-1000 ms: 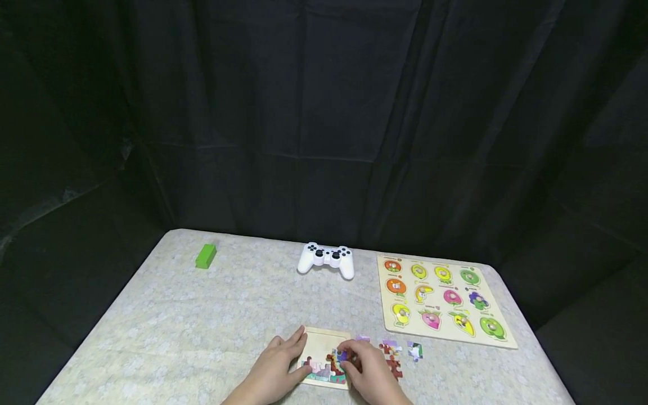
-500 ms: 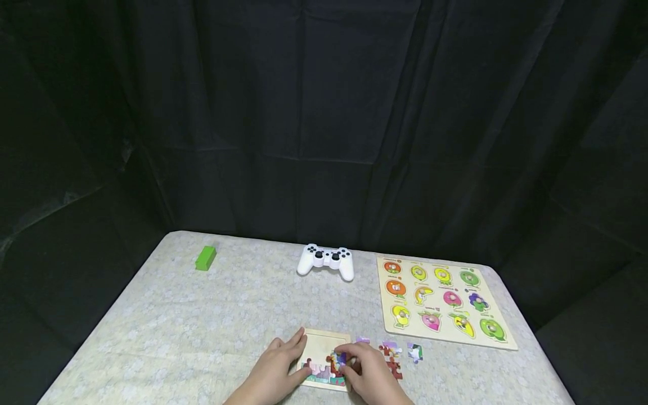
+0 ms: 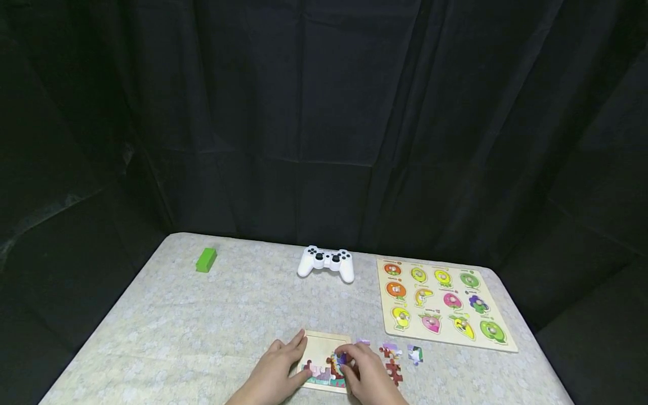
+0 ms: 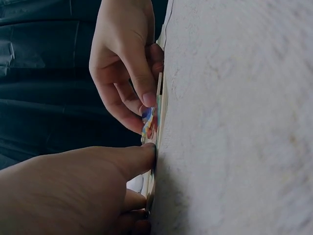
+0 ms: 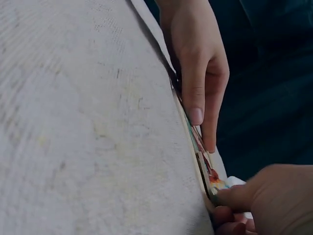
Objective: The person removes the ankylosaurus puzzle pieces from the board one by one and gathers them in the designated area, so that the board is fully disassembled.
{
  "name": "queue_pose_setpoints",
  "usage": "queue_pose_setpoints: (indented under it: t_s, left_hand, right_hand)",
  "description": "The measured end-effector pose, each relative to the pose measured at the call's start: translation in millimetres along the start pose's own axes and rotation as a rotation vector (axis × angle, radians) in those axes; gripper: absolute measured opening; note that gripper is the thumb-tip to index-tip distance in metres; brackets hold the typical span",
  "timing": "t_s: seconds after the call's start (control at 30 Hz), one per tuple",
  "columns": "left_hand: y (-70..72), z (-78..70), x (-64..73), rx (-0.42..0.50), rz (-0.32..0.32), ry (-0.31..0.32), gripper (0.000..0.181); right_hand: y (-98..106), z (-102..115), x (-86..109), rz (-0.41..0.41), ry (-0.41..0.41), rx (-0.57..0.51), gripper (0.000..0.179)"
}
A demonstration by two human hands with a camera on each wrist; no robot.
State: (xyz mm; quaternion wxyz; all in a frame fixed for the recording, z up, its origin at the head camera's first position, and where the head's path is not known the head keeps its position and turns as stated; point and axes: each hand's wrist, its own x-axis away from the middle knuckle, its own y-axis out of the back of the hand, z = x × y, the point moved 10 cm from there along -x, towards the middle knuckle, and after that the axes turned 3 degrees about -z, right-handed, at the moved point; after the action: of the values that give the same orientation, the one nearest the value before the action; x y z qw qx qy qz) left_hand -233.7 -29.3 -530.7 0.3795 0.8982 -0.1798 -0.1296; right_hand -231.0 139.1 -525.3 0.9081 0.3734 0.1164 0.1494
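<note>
A small wooden puzzle tray (image 3: 326,336) lies at the table's front, with several joined jigsaw pieces (image 3: 320,373) along its near side. My left hand (image 3: 275,368) rests on the tray's left side, its fingers extended and the thumb touching the pieces near the front edge. Over the tray's right side, my right hand (image 3: 368,371) pinches a blue-and-yellow puzzle piece (image 4: 148,117) between thumb and fingers. That piece looks tilted in the left wrist view, above the pieces in the tray. The right fingers partly cover it in the head view.
Several loose jigsaw pieces (image 3: 394,371) lie right of my right hand. A wooden fruit peg puzzle board (image 3: 440,309) is at the right. A white game controller (image 3: 326,263) stands at the back, and a green block (image 3: 206,260) at the back left.
My right hand has shifted slightly left with the pinched puzzle piece, uncovering more of a red loose piece. The left hand stays on the tray. The head view has tilted up a little.
</note>
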Motion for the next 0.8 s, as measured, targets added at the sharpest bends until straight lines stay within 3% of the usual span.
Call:
queue_pose_setpoints:
  t_s: [0.3, 0.53, 0.8]
  left_hand:
    - [0.1, -1.0, 1.5, -0.014, 0.006, -0.004, 0.073]
    - [0.6, -1.2, 3.0, -0.024, -0.007, -0.01, 0.073]
    - [0.5, -1.9, 3.9, -0.02, -0.014, -0.024, 0.073]
  right_hand:
    - [1.6, 1.7, -0.5, 0.056, -0.002, 0.008, 0.029]
    - [4.2, 5.0, -1.9, 0.019, 0.04, 0.046, 0.03]
    - [7.7, 3.9, -1.2, -0.004, 0.033, 0.013, 0.028]
